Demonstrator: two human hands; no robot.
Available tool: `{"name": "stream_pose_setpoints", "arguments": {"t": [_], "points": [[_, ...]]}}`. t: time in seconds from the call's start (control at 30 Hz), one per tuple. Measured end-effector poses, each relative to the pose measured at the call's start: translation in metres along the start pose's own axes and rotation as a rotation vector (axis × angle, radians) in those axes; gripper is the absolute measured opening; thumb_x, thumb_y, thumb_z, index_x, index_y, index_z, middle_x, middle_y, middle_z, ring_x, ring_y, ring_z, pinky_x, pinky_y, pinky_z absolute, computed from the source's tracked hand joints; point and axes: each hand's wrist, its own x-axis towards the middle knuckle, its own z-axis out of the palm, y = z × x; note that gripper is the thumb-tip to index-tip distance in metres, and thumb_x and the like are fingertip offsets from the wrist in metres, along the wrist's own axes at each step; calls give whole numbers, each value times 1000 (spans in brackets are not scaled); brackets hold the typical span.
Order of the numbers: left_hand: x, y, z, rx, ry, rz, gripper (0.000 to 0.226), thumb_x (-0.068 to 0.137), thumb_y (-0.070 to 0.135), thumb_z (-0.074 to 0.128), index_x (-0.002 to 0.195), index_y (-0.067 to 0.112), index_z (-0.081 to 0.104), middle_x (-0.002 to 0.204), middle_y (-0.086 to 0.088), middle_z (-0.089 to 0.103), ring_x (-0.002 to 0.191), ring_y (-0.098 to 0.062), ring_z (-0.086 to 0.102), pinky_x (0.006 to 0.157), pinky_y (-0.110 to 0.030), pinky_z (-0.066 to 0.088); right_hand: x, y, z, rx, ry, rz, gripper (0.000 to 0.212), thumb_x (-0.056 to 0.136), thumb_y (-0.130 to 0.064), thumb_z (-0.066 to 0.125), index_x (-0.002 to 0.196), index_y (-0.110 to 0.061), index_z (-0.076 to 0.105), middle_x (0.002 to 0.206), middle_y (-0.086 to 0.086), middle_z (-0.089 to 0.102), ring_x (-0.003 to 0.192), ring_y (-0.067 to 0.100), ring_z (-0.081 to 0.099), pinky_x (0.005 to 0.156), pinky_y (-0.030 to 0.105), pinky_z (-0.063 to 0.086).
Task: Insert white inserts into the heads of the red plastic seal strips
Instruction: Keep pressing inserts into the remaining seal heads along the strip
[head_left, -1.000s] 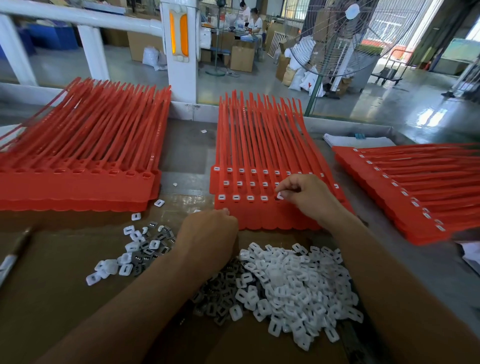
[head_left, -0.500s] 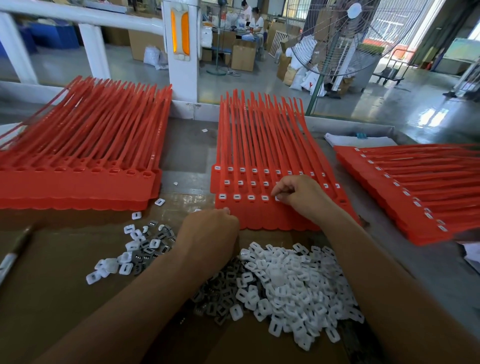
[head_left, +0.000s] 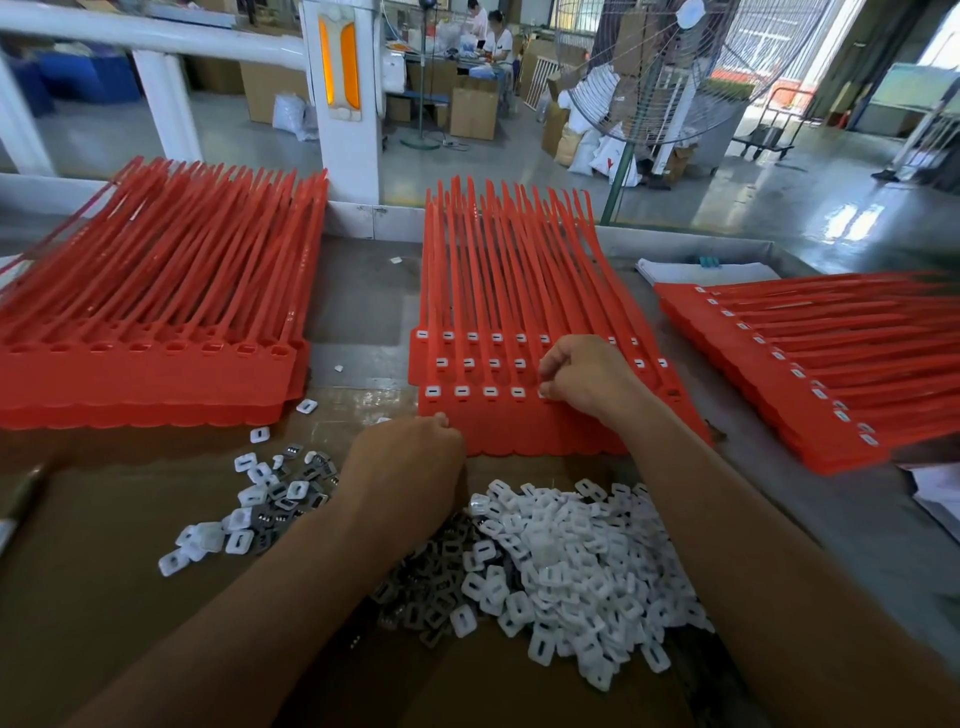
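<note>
Right hand (head_left: 592, 382), pinching a white insert (head_left: 544, 393), has edged left; left hand (head_left: 410, 462) fingers curled, contents hidden.

The worktop (head_left: 358, 291) carries three stacks of red seal strips (head_left: 519, 291) across the middle; white inserts (head_left: 571, 561) lie heaped on cardboard (head_left: 104, 597), lower centre.

No legible text, number or brand is recorded anywhere in the frame. A red mark is noted on a white sack (head_left: 607, 151) beside the fan's pole (head_left: 621, 179), upper right of centre; it is too blurred to be read.
</note>
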Motion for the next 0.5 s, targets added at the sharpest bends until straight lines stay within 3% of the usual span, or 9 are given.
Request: {"name": "stream_pose_setpoints", "arguments": {"t": [0.1,0.2,0.33,0.5], "points": [[1,0,-1,-1,-11,-4,26,89,15,40,107,17,58,112,3,59,93,-18,61,70,-30,48,-3,2,0,-8,21,-25,27,77,-10,69,65,-28,52,75,-11,54,89,15,56,84,33,47],[0,1,-2,8,-13,-3,25,89,15,40,106,17,57,111,3,59,92,-18,61,68,-29,46,-8,7,2,-3,45,-69,21,81,-14,66,73,-27,52,81,-10,53,89,13,54,84,34,47],[0,2,-3,33,-14,-6,23,89,15,40,103,17,58,108,2,60,91,-19,61,64,-28,42,-13,13,-1,44,2,-132,11,85,-16,62,89,-24,55,86,-12,52,90,9,51,76,24,40],[1,2,-2,15,-13,-6,26,89,15,40,108,17,57,113,1,59,94,-19,61,72,-31,48,-27,20,-18,149,-81,-173,12,85,-18,63,96,-23,63,87,-21,55,82,-6,50,67,8,34]]}}
